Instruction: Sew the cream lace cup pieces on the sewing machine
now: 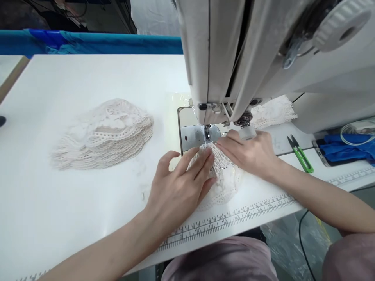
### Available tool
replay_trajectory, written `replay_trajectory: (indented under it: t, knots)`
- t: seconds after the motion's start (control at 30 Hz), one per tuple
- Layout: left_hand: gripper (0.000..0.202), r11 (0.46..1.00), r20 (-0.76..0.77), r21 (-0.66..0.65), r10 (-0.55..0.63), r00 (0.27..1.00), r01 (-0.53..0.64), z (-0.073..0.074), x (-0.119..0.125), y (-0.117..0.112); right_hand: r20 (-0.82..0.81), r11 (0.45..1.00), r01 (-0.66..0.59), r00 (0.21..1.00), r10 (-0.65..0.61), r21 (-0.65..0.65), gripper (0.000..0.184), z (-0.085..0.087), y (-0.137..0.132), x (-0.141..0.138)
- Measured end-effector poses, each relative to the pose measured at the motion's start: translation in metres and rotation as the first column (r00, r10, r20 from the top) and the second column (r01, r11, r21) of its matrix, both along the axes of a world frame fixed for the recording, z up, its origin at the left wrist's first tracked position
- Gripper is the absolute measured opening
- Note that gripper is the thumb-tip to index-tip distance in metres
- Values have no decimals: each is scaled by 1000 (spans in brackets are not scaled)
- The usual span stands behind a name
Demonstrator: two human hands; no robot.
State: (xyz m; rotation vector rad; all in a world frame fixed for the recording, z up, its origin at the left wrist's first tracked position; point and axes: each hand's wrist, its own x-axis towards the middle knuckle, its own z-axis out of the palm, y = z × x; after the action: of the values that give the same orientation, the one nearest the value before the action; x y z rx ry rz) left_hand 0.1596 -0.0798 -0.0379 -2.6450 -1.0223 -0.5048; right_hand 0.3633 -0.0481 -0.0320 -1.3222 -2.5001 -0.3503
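A white lace piece [224, 181] with scalloped, eyelet edges lies gathered in front of the sewing machine's needle and presser foot [207, 132]. My left hand [183, 179] rests on its left side, palm down, with the fingers stretched out and the thumb apart. From the right, my right hand [249, 152] has its fingers pressed together on the lace edge close beside the presser foot. What lies under those fingers is partly hidden. The sewing machine [222, 50] stands over both hands, above a metal needle plate [191, 136].
A stack of white lace pieces [108, 136] lies on the table's left. More lace [274, 111] sits behind the needle. Green thread snips [301, 154] and a blue cloth [347, 146] on a dark tray lie at right. A printed ruler [222, 222] follows the front edge.
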Motion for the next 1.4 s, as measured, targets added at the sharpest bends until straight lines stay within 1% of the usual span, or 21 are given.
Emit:
replay_trajectory:
  t: [0.07, 0.13, 0.3, 0.57, 0.7, 0.87, 1.07, 1.33, 1.4]
  knots:
    - [30, 1000, 2, -4, -7, 1000, 7, 0, 0, 4, 19, 993, -64, 998, 63, 98, 24, 0, -5, 1]
    - [30, 1000, 4, 1, -5, 1000, 5, 1, 0, 8, 36, 990, -81, 996, 77, 115, 25, -2, -8, 1]
    - [33, 1000, -9, 4, 25, 1000, -25, 1, 1, 10, 108, 996, -40, 994, 32, 74, 31, -7, -7, 0]
    - [36, 999, 3, -25, 41, 999, -41, -1, 1, 15, 183, 999, 39, 982, -39, -1, 39, -5, -2, -1]
    - [36, 998, 18, -25, 50, 999, -50, -2, 2, 16, 184, 998, 54, 982, -47, -36, 41, -4, -1, -1]
    - [36, 999, 24, 1, 48, 999, -48, -2, 2, 16, 162, 999, 43, 986, -38, -27, 38, -4, -1, -1]
    - [33, 996, 30, -76, 49, 998, -46, 1, 1, 16, 148, 999, 39, 988, -34, -33, 37, -5, 0, 1]
    - [34, 992, 57, -118, 61, 996, -54, -1, -1, 21, 146, 996, 64, 988, -54, -62, 36, -4, 2, 0]
    - [35, 990, 56, -128, 59, 997, -51, -3, -1, 22, 148, 996, 68, 987, -61, -49, 37, -4, 2, 0]
